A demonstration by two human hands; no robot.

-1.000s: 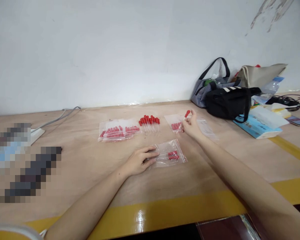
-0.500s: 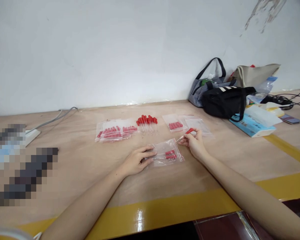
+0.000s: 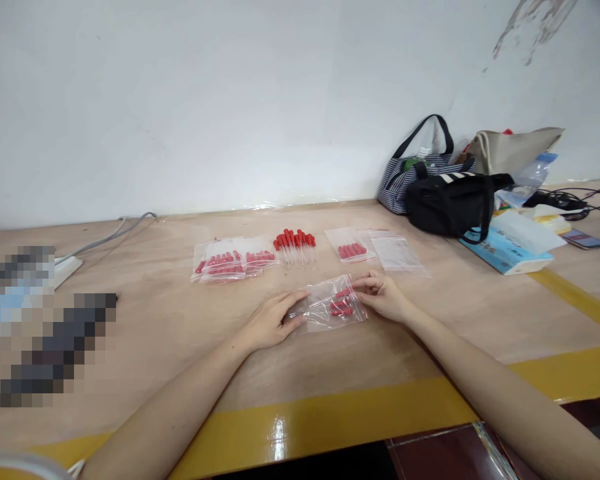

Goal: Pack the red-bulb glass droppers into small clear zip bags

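Observation:
A clear zip-lock bag (image 3: 320, 301) lies on the table in front of me, holding several droppers (image 3: 341, 308) with red bulbs and thin clear stems. My left hand (image 3: 275, 320) grips the bag's left end, thumb below and fingers above. At the bag's right mouth, my right hand (image 3: 383, 295) has its fingers closed at the red end of one dropper (image 3: 344, 292), most of which is inside the bag. Behind the bag, a loose bunch of red-bulbed droppers (image 3: 295, 245) rests on the table.
Filled bags (image 3: 225, 261) of droppers overlap at the back left. Another filled bag (image 3: 351, 247) and flat bags (image 3: 397, 252) lie back right. Further right are a black bag (image 3: 445, 207), a striped bag (image 3: 390, 183), a blue tissue pack (image 3: 510, 250) and a phone (image 3: 586, 239).
My right hand has moved the dropper leftward into the bag's mouth, beside the others. My left hand stays at the bag's left end.

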